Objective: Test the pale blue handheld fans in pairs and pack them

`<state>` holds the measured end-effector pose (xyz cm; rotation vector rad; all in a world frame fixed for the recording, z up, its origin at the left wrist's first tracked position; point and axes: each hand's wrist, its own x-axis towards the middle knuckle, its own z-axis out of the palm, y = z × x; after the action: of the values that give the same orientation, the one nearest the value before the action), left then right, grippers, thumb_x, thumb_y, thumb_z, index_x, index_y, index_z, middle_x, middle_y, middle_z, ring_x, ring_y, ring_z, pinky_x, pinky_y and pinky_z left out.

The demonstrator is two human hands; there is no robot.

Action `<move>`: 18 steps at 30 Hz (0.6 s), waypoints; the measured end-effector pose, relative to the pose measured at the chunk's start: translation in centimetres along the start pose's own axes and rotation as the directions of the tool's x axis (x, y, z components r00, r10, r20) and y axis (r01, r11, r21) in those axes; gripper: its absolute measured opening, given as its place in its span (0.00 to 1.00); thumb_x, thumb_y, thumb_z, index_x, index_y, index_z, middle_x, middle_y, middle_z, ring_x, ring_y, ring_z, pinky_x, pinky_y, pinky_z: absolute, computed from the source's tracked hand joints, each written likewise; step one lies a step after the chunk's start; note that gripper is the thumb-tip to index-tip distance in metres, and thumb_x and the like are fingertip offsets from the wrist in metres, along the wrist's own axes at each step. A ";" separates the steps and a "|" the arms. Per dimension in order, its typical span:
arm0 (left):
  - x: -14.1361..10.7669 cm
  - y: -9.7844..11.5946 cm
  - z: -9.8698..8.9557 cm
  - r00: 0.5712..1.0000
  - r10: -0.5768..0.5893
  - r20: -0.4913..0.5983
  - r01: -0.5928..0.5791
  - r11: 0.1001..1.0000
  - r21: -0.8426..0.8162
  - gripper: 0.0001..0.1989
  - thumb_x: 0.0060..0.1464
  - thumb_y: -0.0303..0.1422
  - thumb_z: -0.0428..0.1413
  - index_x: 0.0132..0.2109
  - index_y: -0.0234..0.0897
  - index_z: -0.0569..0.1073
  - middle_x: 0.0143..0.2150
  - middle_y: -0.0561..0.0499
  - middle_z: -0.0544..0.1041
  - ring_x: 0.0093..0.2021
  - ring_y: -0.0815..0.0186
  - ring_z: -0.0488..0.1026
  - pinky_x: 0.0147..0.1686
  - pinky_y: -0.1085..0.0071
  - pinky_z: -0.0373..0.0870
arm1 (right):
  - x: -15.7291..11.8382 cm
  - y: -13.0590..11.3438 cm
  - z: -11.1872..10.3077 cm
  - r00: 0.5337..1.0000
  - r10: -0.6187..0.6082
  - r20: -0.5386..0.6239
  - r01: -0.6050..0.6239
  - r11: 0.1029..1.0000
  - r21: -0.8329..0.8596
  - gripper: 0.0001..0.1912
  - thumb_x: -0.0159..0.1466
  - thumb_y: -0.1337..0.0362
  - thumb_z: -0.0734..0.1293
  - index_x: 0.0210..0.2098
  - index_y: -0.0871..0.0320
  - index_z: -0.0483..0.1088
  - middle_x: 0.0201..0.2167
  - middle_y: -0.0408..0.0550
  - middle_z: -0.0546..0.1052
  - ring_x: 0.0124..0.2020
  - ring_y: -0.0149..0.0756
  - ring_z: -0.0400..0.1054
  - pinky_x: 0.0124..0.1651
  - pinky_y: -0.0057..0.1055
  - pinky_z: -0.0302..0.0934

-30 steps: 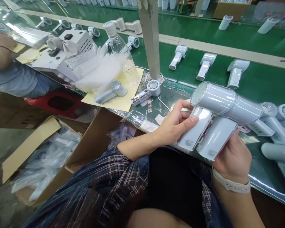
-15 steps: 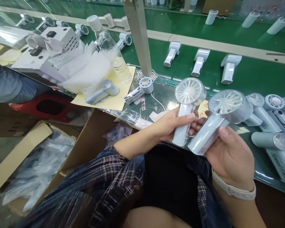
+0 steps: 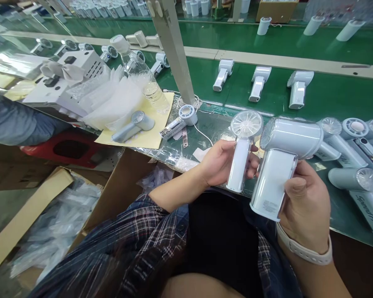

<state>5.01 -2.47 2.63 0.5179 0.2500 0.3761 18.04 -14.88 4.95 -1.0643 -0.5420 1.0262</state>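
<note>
My left hand (image 3: 219,163) holds a light blue handheld fan (image 3: 240,159) by its handle, upright, its round clear grille facing me. Just right of it, my right hand (image 3: 307,198) grips a second light blue fan (image 3: 272,178) by the handle; this one is turned side-on, with small print low on its handle. The two fans are close together above the bench edge. Several more fans (image 3: 357,180) lie at the right. To the left, a fan with an open handle (image 3: 174,127) rests beside a cable, and another fan (image 3: 129,130) lies on yellow paper (image 3: 151,140).
A metal post (image 3: 174,54) rises from the bench by a plastic bottle (image 3: 155,93). Behind, fans stand along a green belt (image 3: 335,91). Below left is a cardboard box (image 3: 112,186) of plastic bags. A person's sleeve (image 3: 21,120) shows at far left.
The fan in my right hand has turned from grille-front to side-on. My left thumb has shifted off the front of its fan's handle. The view has shifted slightly.
</note>
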 end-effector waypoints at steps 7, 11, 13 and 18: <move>-0.6 -0.4 -0.4 0.983 0.182 -0.031 -0.163 0.935 0.314 0.31 0.54 0.48 0.69 0.58 0.37 0.70 0.41 0.45 0.86 0.34 0.55 0.85 0.40 0.60 0.81 | 1.8 0.7 -1.4 0.989 0.149 0.007 -0.148 0.978 0.145 0.13 0.65 0.52 0.71 0.40 0.54 0.83 0.38 0.50 0.84 0.37 0.44 0.80 0.39 0.41 0.80; -1.1 -0.1 -0.3 0.975 0.221 0.014 -0.207 0.888 0.411 0.30 0.55 0.48 0.71 0.58 0.36 0.75 0.46 0.42 0.86 0.42 0.56 0.85 0.43 0.65 0.80 | 1.8 0.7 -1.5 0.989 0.150 0.008 -0.150 0.976 0.161 0.18 0.65 0.49 0.68 0.38 0.55 0.82 0.35 0.51 0.83 0.32 0.43 0.77 0.35 0.42 0.79; -1.2 0.1 -0.4 0.970 0.241 0.007 -0.219 0.867 0.448 0.28 0.54 0.46 0.72 0.55 0.35 0.78 0.46 0.42 0.86 0.45 0.57 0.85 0.45 0.66 0.79 | 1.8 0.5 -1.5 0.993 0.115 0.024 -0.117 0.977 0.176 0.17 0.65 0.49 0.69 0.38 0.55 0.82 0.35 0.50 0.82 0.31 0.42 0.76 0.31 0.39 0.76; -0.8 0.4 -1.1 0.972 0.236 0.009 -0.211 0.849 0.484 0.29 0.50 0.47 0.75 0.53 0.35 0.80 0.43 0.43 0.86 0.43 0.59 0.84 0.44 0.67 0.78 | 2.2 -0.1 -1.7 0.997 0.064 0.033 -0.070 0.968 0.242 0.15 0.59 0.50 0.77 0.38 0.52 0.81 0.35 0.48 0.81 0.33 0.43 0.76 0.27 0.36 0.73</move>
<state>3.81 -2.00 2.01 1.0392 0.3372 0.5599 20.40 -13.74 4.08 -0.8582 -0.3899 1.1355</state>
